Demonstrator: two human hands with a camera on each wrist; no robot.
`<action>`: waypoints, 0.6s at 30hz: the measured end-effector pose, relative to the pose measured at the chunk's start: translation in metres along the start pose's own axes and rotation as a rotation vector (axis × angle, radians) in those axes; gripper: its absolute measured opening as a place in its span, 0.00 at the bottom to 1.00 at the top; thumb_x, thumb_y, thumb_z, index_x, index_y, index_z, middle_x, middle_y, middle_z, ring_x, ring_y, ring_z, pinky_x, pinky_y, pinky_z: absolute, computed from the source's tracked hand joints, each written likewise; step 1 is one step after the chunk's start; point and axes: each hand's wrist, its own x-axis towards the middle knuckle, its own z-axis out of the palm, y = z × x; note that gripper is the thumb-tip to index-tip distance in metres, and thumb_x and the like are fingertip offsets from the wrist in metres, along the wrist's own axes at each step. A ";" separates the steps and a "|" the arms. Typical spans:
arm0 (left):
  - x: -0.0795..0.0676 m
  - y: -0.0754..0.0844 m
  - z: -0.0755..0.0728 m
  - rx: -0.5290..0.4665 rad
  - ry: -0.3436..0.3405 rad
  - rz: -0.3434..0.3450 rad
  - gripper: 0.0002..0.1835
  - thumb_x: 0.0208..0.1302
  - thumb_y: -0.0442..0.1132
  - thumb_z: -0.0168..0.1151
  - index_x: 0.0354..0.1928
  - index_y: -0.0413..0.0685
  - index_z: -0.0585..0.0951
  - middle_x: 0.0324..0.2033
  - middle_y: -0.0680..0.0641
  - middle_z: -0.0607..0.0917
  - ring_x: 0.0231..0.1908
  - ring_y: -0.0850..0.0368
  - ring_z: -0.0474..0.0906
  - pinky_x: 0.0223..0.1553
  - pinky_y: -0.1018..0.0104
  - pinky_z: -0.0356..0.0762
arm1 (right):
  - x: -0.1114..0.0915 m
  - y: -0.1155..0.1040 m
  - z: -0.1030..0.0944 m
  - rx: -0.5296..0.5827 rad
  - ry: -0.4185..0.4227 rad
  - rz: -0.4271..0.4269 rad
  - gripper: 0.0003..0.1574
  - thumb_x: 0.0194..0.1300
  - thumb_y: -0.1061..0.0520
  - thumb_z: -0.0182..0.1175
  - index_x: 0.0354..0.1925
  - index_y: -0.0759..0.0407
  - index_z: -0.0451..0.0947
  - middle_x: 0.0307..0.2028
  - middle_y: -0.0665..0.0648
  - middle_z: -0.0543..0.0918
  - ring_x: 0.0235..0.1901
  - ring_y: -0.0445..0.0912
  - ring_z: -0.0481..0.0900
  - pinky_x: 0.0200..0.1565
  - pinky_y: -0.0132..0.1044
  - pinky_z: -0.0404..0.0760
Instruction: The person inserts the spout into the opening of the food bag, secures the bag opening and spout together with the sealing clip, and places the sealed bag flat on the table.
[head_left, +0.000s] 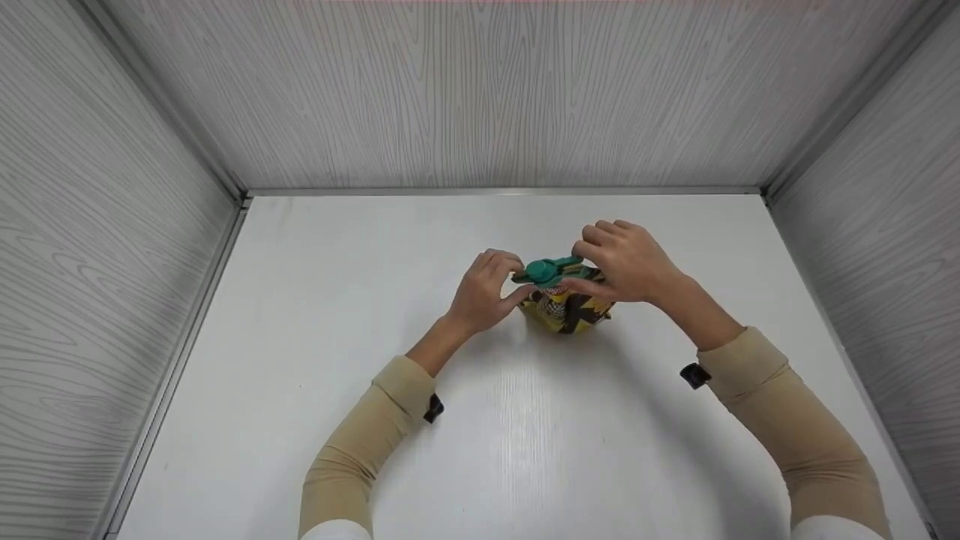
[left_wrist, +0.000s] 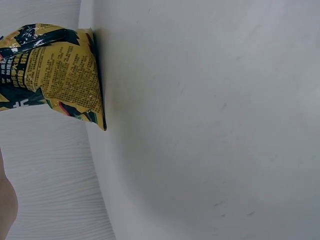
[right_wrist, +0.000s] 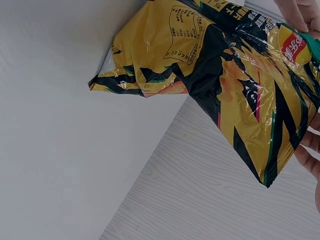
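Bag (head_left: 564,313) on counter (head_left: 322,315), twelve o'clock; our left hand (head_left: 481,294) pinches nine-o'clock end of green clip (head_left: 541,271), right hand (head_left: 628,262) three-o'clock end. Uneven squeeze could slip clip off bag's top.

It looks like a lab booth: grey wood-grain panels (head_left: 480,97) enclose a flat white worktop (head_left: 322,300) at frame left, top and right.

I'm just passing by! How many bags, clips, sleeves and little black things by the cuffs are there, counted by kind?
Crinkled yellow-and-black glossy plastic bag: 1
Green plastic clip with a round cap: 1
Tan fabric sleeves: 2
Small black blocks by the cuffs: 2
Total: 6
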 end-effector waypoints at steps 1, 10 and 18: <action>0.001 0.000 -0.001 0.001 -0.005 -0.006 0.17 0.67 0.53 0.60 0.41 0.46 0.75 0.40 0.50 0.80 0.45 0.57 0.74 0.52 0.65 0.73 | 0.000 0.000 0.000 -0.001 0.003 -0.003 0.30 0.59 0.30 0.59 0.33 0.55 0.79 0.26 0.54 0.75 0.24 0.49 0.74 0.29 0.44 0.78; 0.008 0.001 -0.002 0.039 -0.076 -0.045 0.24 0.69 0.63 0.49 0.44 0.47 0.74 0.43 0.50 0.78 0.48 0.57 0.72 0.55 0.65 0.71 | -0.001 -0.002 -0.001 -0.023 -0.003 -0.007 0.28 0.61 0.31 0.59 0.32 0.53 0.79 0.26 0.54 0.74 0.23 0.48 0.73 0.29 0.43 0.78; 0.016 0.004 -0.006 0.118 -0.121 -0.009 0.23 0.67 0.63 0.51 0.42 0.51 0.78 0.44 0.50 0.77 0.48 0.56 0.71 0.54 0.65 0.71 | -0.003 -0.003 -0.002 -0.038 -0.019 -0.009 0.28 0.62 0.31 0.58 0.34 0.53 0.80 0.27 0.54 0.75 0.24 0.49 0.74 0.31 0.44 0.79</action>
